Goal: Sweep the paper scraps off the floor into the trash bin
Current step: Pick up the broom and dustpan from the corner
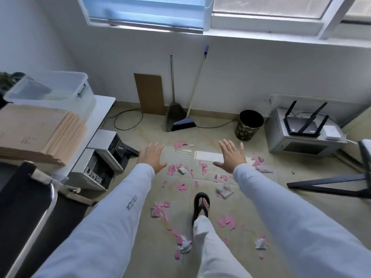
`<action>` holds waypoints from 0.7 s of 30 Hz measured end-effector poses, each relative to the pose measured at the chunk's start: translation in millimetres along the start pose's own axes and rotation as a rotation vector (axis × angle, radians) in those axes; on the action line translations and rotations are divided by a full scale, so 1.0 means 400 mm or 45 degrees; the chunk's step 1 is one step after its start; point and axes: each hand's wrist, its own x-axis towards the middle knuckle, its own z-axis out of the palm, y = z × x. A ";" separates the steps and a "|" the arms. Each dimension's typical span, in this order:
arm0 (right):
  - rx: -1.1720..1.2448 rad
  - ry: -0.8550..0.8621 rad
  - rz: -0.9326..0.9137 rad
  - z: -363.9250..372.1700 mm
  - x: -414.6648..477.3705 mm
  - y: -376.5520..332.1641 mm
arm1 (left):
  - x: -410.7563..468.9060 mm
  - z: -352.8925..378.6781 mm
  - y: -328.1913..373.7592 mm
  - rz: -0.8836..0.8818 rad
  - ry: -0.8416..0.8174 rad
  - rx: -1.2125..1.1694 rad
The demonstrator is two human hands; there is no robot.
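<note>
two hands were out ahead of me, both empty: the left hand point(151, 157) and the right hand point(230, 155) hung palm-down, fingers straight and spread, gripping nothing, well above the floor point(301, 207). dozens of pink scraps point(226, 221) lay scattered from just under the hands back past the sandalled foot point(201, 203) at six o'clock, with a few crumpled white wads point(224, 189) mixed in. none had reached the bin point(249, 125), which stood open-mouthed by the wall point(241, 67) at one o'clock, apart from the mess. the broom point(184, 123) leaned on the wall at twelve o'clock, its head resting at the mouth of the dustpan point(173, 115) beside it, both handles up. i judged they were parked so to keep upright and out of the walkway. neither tool was touched. i read the spread hands as a reach toward that pair, so the sweep itself had not begun. the likely next need was a firm grip on the broom handle, minding the cable point(128, 117) on the floor near it, which the bristles could snag.
</note>
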 end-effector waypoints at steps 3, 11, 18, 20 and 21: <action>-0.007 -0.007 -0.032 -0.029 0.177 0.005 | 0.160 -0.046 0.004 -0.008 0.026 0.003; -0.024 0.008 -0.104 -0.189 0.708 0.095 | 0.664 -0.244 0.021 -0.038 0.035 -0.005; 0.000 0.000 -0.106 -0.326 1.035 0.155 | 0.973 -0.398 -0.013 -0.064 0.067 -0.022; 0.010 0.009 -0.098 -0.370 1.124 0.163 | 1.059 -0.442 -0.032 -0.066 0.083 -0.006; 0.010 0.007 -0.103 -0.391 1.168 0.165 | 1.103 -0.463 -0.042 -0.050 0.089 -0.005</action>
